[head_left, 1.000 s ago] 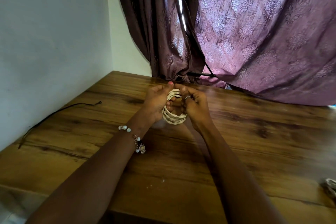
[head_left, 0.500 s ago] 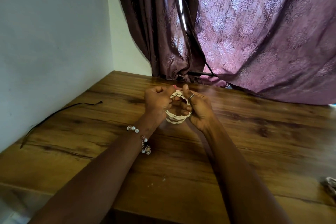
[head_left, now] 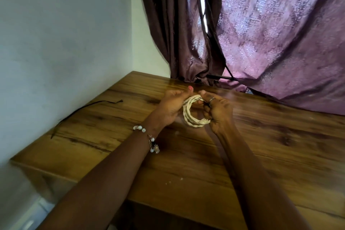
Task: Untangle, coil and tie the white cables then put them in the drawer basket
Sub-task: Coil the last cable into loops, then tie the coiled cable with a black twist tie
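since a second ago we have pulled our hands a little apart, so the coil now shows as an open ring between them instead of a squeezed bundle.

we see no brand, label or readable writing anywhere.

our left hand point(head_left: 170, 106) pinches the top left of the white cable coil point(head_left: 194, 113) between thumb and curled fingers, one pink-painted nail showing at the top. our right hand point(head_left: 219, 109) grips the coil's right side, thumb tip near the top of the ring and fingers wrapped round the lower strands, a metal ring point(head_left: 212, 99) on one finger. the coil is held just above the far middle of the table point(head_left: 205, 164), several loops of cream-white cable twisted round each other like rope, making a rough circle.

a bracelet point(head_left: 149, 139) of pale round beads and small chain links sits on our left wrist. the table is glossy wood-grain with dark knots and streaks. a thin black cord point(head_left: 87, 108) lies along its left edge by the plain pale wall point(head_left: 65, 43). behind hangs a purple curtain point(head_left: 270, 33), shiny with a woven floral pattern, in heavy folds.
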A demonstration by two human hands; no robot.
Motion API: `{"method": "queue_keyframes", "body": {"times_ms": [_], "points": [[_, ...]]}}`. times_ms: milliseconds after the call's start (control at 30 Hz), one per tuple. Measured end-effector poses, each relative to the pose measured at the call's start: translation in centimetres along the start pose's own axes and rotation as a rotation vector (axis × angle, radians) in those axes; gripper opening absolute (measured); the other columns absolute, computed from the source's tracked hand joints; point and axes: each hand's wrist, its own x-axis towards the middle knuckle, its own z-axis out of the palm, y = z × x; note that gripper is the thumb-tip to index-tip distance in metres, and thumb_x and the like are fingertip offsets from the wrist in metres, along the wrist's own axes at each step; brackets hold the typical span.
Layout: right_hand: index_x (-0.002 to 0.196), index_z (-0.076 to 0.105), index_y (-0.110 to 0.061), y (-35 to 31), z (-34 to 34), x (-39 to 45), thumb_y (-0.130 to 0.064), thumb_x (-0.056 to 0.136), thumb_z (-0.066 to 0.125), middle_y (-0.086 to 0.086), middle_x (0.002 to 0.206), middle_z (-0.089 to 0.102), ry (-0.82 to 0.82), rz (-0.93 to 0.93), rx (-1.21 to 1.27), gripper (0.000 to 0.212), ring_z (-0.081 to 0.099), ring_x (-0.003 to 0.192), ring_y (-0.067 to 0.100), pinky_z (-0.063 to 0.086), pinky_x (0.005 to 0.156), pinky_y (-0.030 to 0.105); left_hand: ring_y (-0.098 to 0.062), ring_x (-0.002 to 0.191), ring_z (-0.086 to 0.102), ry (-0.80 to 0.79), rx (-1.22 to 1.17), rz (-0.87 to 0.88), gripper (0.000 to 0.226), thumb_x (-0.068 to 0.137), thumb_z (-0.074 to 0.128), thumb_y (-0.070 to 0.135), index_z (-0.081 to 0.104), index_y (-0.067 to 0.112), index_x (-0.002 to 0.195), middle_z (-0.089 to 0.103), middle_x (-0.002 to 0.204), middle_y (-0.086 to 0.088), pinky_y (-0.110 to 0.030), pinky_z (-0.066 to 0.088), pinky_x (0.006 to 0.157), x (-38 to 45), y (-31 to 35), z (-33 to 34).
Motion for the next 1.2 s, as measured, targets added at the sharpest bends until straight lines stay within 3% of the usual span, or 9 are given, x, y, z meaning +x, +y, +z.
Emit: {"method": "queue_keyframes", "body": {"times_ms": [100,200,333,667,733,833,900,967,1200], "points": [[0.113,0.059,0.01,0.2,-0.4,0.3,-0.004,0.091,0.057,0.0,0.045,0.056,0.012,-0.006,-0.019,0.026,0.04,0.028,0.001,0.021,0.029,0.009,-0.021,0.076,0.064,0.133,0.365,0.119,0.027,0.089,0.065,0.026,0.069,0.0,0.095,0.07,0.088,-0.013,-0.034,0.054,0.07,-0.3,1.3,-3.4],[0.108,0.061,0.006,0.4,-0.4,0.4,-0.005,0.091,0.058,0.001,0.048,0.057,0.004,-0.003,-0.013,0.021,0.037,0.029,0.001,0.02,0.03,0.01,-0.02,0.096,0.063,0.361,0.892,0.264,0.009,0.09,0.061,0.017,0.068,0.016,0.095,0.069,0.101,-0.003,-0.037,0.052,0.088,-1.2,3.0,-8.7],[0.099,0.064,0.004,1.3,0.1,0.4,-0.008,0.089,0.062,0.004,0.051,0.056,-0.022,-0.003,-0.027,0.016,0.031,0.03,0.003,0.019,0.031,0.01,-0.031,0.097,0.062,0.499,1.506,0.186,0.016,0.089,0.056,0.018,0.068,0.01,0.095,0.067,0.106,-0.013,-0.036,0.047,0.086,-1.7,3.6,-15.1],[0.079,0.065,0.0,2.2,1.1,-0.4,-0.006,0.087,0.064,0.009,0.052,0.059,-0.031,0.008,-0.025,0.01,0.031,0.029,0.004,0.018,0.032,0.01,-0.03,0.093,0.063,0.495,1.702,0.159,0.019,0.091,0.055,0.019,0.069,0.008,0.096,0.068,0.101,-0.014,-0.036,0.046,0.078,-2.3,3.4,-15.3],[0.079,0.065,-0.001,2.1,1.1,-0.4,-0.007,0.087,0.064,0.009,0.053,0.06,-0.031,0.006,-0.027,0.01,0.03,0.03,0.005,0.018,0.033,0.011,-0.024,0.091,0.062,0.464,1.639,0.183,0.018,0.089,0.062,0.026,0.07,0.011,0.093,0.067,0.094,-0.006,-0.034,0.042,0.076,-2.1,3.4,-14.2],[0.085,0.065,0.001,1.7,0.9,-0.5,-0.008,0.087,0.065,0.007,0.052,0.061,-0.022,-0.004,-0.024,0.01,0.032,0.031,0.004,0.017,0.033,0.012,-0.01,0.079,0.065,0.298,1.128,0.197,0.015,0.079,0.076,0.021,0.072,0.009,0.087,0.07,0.084,-0.001,-0.028,0.051,0.072,-1.0,3.2,-11.7],[0.093,0.065,0.005,1.2,0.7,-0.8,-0.007,0.088,0.063,0.005,0.05,0.06,-0.007,-0.023,-0.026,0.014,0.036,0.031,0.003,0.017,0.033,0.012,-0.002,0.056,0.061,0.2,0.781,0.207,0.012,0.078,0.076,0.011,0.072,0.005,0.087,0.069,0.078,-0.004,-0.023,0.053,0.055,-1.1,3.4,-8.9],[0.104,0.063,0.009,0.4,0.4,-1.0,-0.005,0.089,0.062,0.001,0.048,0.059,0.02,-0.056,-0.037,0.021,0.043,0.031,0.003,0.02,0.032,0.012,-0.006,0.05,0.056,0.119,0.549,0.213,0.01,0.08,0.072,0.005,0.071,0.004,0.09,0.069,0.079,-0.007,-0.019,0.051,0.048,-1.4,3.8,-5.8],[0.104,0.058,0.019,-1.5,-1.6,-0.3,-0.005,0.091,0.059,-0.007,0.037,0.052,0.128,-0.162,-0.091,0.027,0.04,0.026,0.0,0.029,0.03,0.01,-0.013,0.05,0.055,-0.059,0.345,0.169,0.018,0.08,0.069,-0.006,0.069,-0.004,0.098,0.065,0.073,-0.02,-0.024,0.054,0.052,-0.7,2.6,1.7]]}}
